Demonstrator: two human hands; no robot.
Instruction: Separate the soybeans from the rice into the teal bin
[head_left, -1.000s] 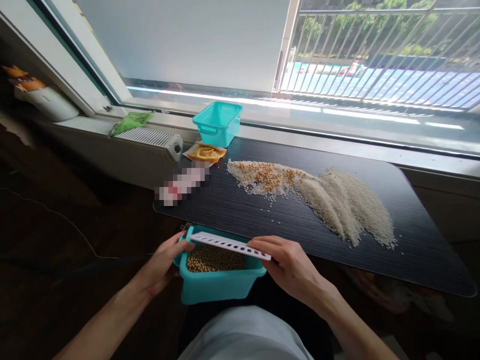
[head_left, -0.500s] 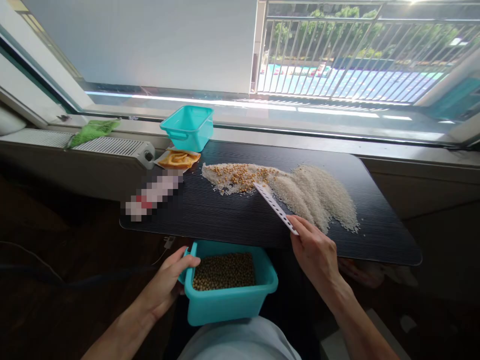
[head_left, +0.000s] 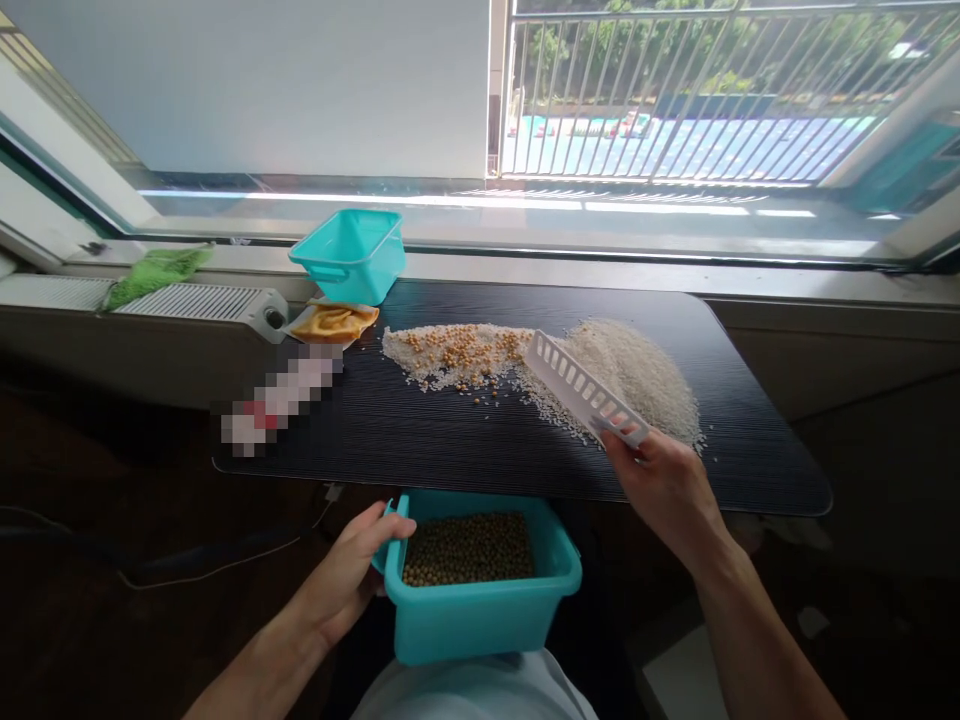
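White strip (head_left: 561,388): likely stiff; right hand (head_left: 671,495) grips end by table front edge (head_left: 315,468).
Bin (head_left: 480,628): probably heavy; left hand (head_left: 351,562) clasps rim.

No readable text or labels.

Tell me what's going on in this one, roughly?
A person's left hand grips a teal bin of beans by its near-lap left end, below the table edge. The right hand holds a white slotted strip over the spread rice. Yellow beans lie on the rice's left part. Another teal bin stands near the window.
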